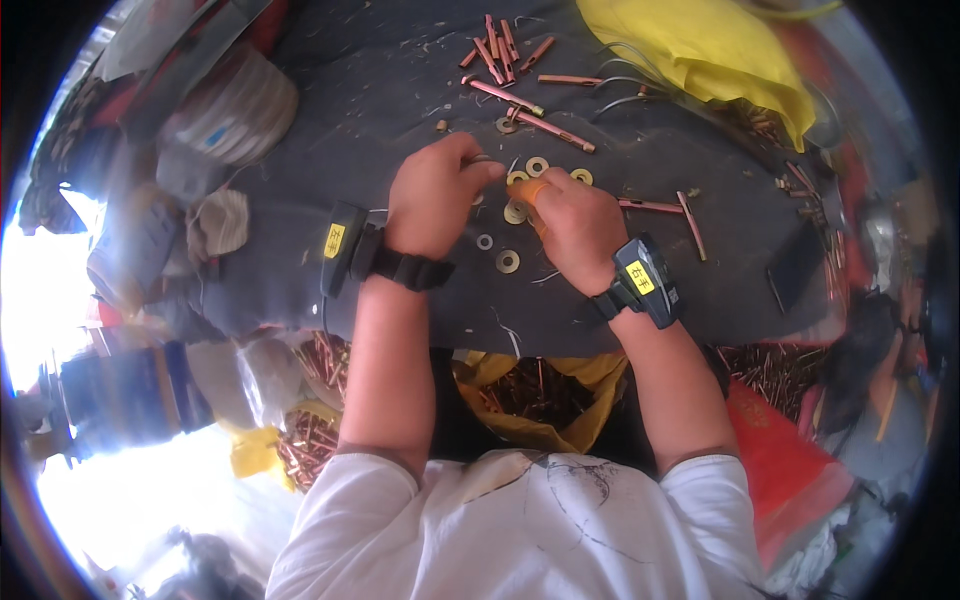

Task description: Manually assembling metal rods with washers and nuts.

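Observation:
My left hand [432, 195] is closed in a pinch above the middle of the dark cloth-covered table. A thin greyish edge shows at its fingertips, too small to name. Just to the right, my right hand [580, 222], with an orange cover on one digit, has its fingers curled together over a group of flat washers [515, 212]; what they grip is hidden. More washers lie close by, such as one [537, 167] beyond the hands and one [508, 261] on the near side. A copper-coloured bolt with a sleeve [552, 131] rests just past them.
Several copper-coloured sleeves [500, 50] lie at the far side, beside a yellow bag [700, 60]. A dark flat rectangular thing [795, 268] lies at the right. Below the near edge is an open yellow sack [590, 425] of metal pieces. Tubs [235, 105] stand at the left.

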The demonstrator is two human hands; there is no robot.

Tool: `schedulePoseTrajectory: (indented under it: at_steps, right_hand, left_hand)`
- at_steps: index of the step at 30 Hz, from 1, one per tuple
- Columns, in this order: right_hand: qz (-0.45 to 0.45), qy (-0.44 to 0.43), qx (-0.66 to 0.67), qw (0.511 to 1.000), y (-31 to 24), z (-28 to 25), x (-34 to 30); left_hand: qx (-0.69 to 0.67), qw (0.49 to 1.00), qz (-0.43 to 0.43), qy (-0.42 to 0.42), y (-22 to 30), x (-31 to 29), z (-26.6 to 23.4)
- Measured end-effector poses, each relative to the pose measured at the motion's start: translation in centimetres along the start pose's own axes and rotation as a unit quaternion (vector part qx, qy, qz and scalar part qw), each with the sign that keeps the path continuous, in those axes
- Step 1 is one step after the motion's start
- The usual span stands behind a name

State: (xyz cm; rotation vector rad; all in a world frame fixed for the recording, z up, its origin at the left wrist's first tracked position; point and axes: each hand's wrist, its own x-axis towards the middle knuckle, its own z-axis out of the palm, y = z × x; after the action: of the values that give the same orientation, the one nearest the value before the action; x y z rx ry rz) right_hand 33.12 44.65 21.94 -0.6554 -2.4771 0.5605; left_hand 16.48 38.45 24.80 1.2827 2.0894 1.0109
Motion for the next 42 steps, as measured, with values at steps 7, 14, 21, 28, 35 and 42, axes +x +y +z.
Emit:
schedulePoseTrajectory:
  at_steps: [7, 14, 21, 28, 35, 42]
  right_hand:
    - [0.011, 0.062, -0.014, 0.998, 0.4, -0.2, 0.3]
    - [0.131, 0.05, -0.027, 0.99, -0.4, -2.7, 1.4]
    - [0.169, 0.095, -0.032, 0.981, 1.0, -2.4, 1.6]
    - [0.08, 0.073, -0.019, 0.994, 2.4, -2.6, 1.1]
    - [0.144, 0.039, -0.11, 0.983, 2.4, -3.0, 1.5]
    - [0.092, 0.025, -0.244, 0.965, 4.5, -1.8, 2.3]
  left_hand:
    - [0.037, 0.997, 0.03, 0.06, -0.4, 0.2, 0.3]
    - [0.045, 0.999, -0.02, 0.023, 0.2, 0.1, -0.6]
    - [0.039, 0.999, 0.024, 0.028, -0.3, 0.1, 0.1]
    - [0.062, 0.996, 0.057, 0.012, -0.6, 0.2, 0.3]
    - [0.048, 0.997, 0.012, -0.054, -0.2, -0.1, 0.0]
    - [0.079, 0.997, 0.006, -0.024, 0.1, -0.2, 0.6]
